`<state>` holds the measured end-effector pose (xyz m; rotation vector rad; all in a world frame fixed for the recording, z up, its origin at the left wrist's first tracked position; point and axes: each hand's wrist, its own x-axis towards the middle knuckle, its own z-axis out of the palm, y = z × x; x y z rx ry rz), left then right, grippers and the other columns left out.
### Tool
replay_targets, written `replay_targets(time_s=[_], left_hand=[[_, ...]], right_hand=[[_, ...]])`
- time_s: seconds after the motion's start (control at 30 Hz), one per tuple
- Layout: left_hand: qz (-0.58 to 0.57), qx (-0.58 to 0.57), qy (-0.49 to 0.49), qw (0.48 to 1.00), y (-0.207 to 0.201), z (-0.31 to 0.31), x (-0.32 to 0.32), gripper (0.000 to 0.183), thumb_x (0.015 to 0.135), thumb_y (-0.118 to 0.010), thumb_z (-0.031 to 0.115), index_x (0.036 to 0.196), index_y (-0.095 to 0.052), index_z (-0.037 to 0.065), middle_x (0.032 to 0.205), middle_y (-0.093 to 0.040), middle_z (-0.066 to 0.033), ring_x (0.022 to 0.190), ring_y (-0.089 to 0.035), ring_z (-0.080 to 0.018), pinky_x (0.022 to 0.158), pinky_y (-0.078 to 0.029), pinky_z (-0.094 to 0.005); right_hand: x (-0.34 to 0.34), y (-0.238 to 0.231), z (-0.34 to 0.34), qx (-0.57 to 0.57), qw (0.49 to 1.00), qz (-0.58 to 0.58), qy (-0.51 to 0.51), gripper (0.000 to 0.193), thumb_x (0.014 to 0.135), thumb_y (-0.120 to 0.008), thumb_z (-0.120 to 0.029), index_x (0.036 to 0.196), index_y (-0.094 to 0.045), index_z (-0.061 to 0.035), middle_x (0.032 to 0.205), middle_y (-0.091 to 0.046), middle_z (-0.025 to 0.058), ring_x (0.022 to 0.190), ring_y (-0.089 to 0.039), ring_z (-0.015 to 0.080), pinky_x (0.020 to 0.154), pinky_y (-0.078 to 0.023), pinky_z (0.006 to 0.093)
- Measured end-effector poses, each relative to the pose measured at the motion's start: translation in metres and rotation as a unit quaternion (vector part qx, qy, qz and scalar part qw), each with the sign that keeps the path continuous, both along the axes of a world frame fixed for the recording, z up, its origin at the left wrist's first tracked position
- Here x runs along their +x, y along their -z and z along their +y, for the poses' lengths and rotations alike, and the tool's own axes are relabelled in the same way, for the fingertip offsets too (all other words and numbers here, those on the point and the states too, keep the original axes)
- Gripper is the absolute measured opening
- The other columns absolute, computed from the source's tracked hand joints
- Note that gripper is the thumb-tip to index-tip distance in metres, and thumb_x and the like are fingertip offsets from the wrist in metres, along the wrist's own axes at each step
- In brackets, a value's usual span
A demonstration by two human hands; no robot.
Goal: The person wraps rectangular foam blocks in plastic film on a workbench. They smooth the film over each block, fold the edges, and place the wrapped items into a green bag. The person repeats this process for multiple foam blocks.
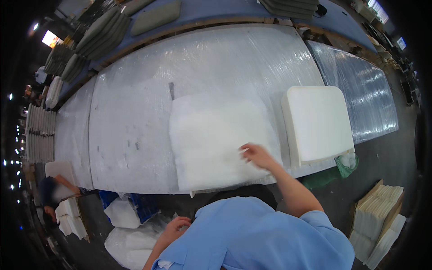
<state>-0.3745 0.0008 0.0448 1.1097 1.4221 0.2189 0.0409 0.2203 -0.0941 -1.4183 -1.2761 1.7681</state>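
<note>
Loosely bent and gripping nothing, the fingers of the person's right hand [256, 156] were over the near right part of a soft white, roughly square sheet of fibre padding [216, 130]; contact could not be told. Low beside the body, the left hand [177, 223] had curled fingers, its hold unclear. A broad worktable wrapped in shiny clear film [130, 112] spread beneath, with wide open room left of the padding and more beyond its far edge. The padding lay near the middle, its near edge at the table's near edge. Right of it, across a narrow strip, lay a thick white round-cornered cushion [317, 119]. A small green plastic bag [345, 172] sat at the cushion's near right corner.
</note>
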Motion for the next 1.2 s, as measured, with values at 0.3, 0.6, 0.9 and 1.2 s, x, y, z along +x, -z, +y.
replay_targets(time_s=[0.3, 0.6, 0.9, 1.2], left_hand=[[0.096, -0.008, -0.347, 0.933, 0.138, 0.121, -0.007, 0.039, 0.104, -0.055, 0.039, 0.114, -0.066, 0.004, 0.102, -0.069, -0.006, 0.09, -0.062, -0.0128, 0.077, -0.049, -0.0292], [0.345, 0.122, -0.376, 0.852, 0.224, 0.166, 0.052, 0.075, 0.106, -0.033, 0.055, 0.098, -0.069, -0.011, 0.098, -0.07, -0.0304, 0.098, -0.065, -0.0462, 0.087, -0.049, -0.05], [0.329, 0.083, -0.364, 0.867, 0.245, 0.165, 0.038, 0.083, 0.104, -0.031, 0.061, 0.099, -0.07, -0.012, 0.095, -0.07, -0.0325, 0.096, -0.066, -0.0481, 0.087, -0.049, -0.051], [0.118, 0.044, -0.475, 0.871, 0.227, 0.247, -0.004, 0.077, 0.101, -0.041, 0.065, 0.097, -0.07, -0.006, 0.091, -0.069, -0.017, 0.088, -0.064, -0.0297, 0.084, -0.05, -0.0425]], right_hand=[[0.115, 0.076, -0.015, 0.022, 0.881, -0.393, 0.264, 0.046, 0.104, -0.049, -0.043, 0.098, -0.067, -0.0002, 0.084, -0.068, 0.0144, 0.077, -0.063, 0.027, 0.073, -0.049, 0.0401], [0.075, 0.102, -0.04, 0.045, 0.866, -0.413, 0.278, 0.056, 0.105, -0.046, -0.048, 0.084, -0.062, 0.0024, 0.078, -0.064, 0.0255, 0.076, -0.063, 0.0409, 0.072, -0.047, 0.0493], [0.088, 0.123, -0.041, 0.069, 0.875, -0.388, 0.28, 0.054, 0.105, -0.05, -0.043, 0.077, -0.059, 0.0034, 0.07, -0.059, 0.0232, 0.064, -0.056, 0.0332, 0.066, -0.044, 0.0455], [0.081, 0.058, 0.043, 0.15, 0.885, -0.344, 0.275, 0.051, 0.106, -0.044, -0.046, 0.102, -0.063, 0.0008, 0.094, -0.069, 0.022, 0.09, -0.066, 0.0392, 0.08, -0.049, 0.0469]])
